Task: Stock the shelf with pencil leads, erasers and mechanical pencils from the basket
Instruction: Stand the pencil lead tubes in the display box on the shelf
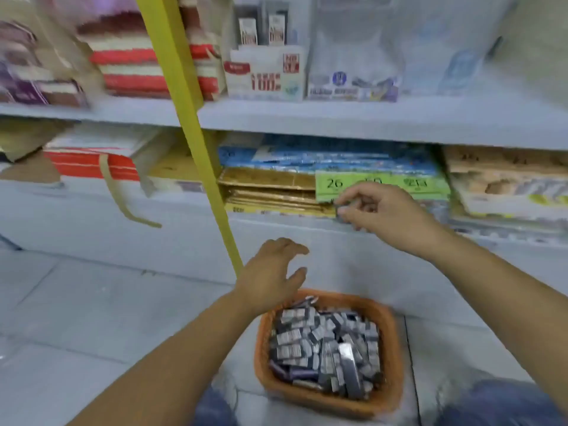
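Near one orange basket [396, 348] of grey packs [325, 348], right hand [384, 210] pinches one pack [339, 209]; left hand [270, 272] spread, empty.

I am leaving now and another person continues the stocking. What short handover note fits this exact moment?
Hands: left hand open and empty above the left rim of the basket; right hand pinches one small dark pack at the front of the bottom shelf, just below the green label.
The basket stands on the floor, heaped with grey packs.
Done: no stocked packs visible.
Left: nearly the whole basket.
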